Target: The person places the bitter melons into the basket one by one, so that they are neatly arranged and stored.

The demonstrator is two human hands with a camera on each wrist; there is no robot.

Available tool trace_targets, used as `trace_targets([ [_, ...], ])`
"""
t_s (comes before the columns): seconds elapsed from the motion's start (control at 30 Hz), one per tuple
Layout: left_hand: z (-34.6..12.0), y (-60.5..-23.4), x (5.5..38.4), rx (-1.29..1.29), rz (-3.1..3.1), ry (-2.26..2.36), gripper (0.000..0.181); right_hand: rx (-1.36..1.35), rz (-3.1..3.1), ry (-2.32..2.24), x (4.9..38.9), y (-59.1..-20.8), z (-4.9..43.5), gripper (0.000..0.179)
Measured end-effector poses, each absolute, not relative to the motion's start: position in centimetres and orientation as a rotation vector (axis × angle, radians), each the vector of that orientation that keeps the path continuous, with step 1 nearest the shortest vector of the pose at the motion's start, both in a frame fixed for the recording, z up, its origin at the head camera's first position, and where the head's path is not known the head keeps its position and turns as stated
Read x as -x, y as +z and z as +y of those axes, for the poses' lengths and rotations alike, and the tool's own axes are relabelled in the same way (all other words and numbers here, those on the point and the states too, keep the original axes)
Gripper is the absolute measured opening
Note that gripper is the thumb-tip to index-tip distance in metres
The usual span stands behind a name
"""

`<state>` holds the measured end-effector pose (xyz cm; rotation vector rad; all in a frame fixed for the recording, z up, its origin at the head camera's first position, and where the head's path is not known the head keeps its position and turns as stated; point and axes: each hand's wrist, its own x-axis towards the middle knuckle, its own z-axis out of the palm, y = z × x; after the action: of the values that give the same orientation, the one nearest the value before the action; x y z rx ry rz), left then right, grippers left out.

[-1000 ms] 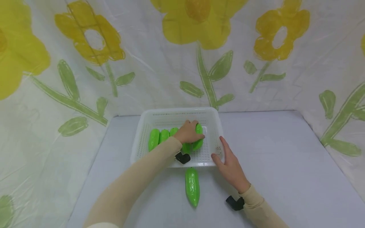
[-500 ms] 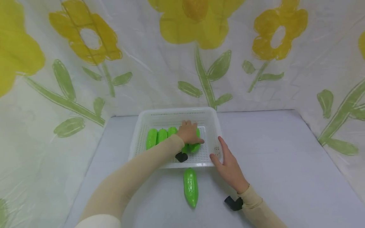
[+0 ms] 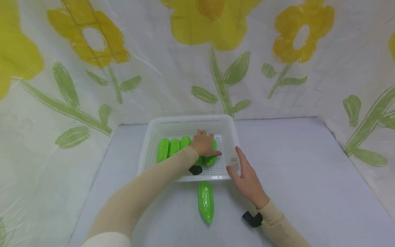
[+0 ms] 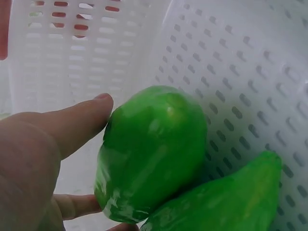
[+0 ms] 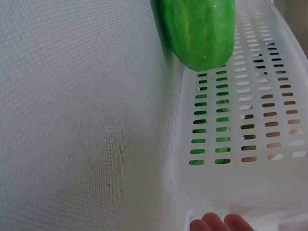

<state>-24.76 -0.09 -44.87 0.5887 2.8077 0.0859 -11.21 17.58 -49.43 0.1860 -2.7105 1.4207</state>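
A white perforated plastic basket holds several glossy green cucumbers in a row. My left hand lies over the right end of that row, fingers pointing away and thumb out to the right. Beneath it is the rightmost cucumber; in the left wrist view my thumb is right at this cucumber's side. My right hand grips the basket's right wall near the front corner, thumb over the rim and fingers outside. The left forearm hides part of the row.
One more cucumber lies on the pale tabletop, in front of the basket. A white sheet painted with yellow flowers hangs behind and at the sides. Each wrist bears a black device.
My left hand has loosened from around the rightmost cucumber, its fingers straightening and its thumb moving lower. The right hand stays at the basket's wall. The head view has shifted slightly.
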Motion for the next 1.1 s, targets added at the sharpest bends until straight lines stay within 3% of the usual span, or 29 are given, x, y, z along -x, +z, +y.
trace_targets([
  [0.67, -0.7, -44.7, 25.5, -0.614, 2.820, 0.125, 0.088, -0.178, -2.723, 1.439, 11.1, -49.3, 17.6, 0.079],
  [1.1, -3.8, -39.8, 24.2, -0.540, 2.806, 0.519, 0.082, -0.167, -2.727, 1.452, 11.3, -49.4, 17.5, 0.079],
])
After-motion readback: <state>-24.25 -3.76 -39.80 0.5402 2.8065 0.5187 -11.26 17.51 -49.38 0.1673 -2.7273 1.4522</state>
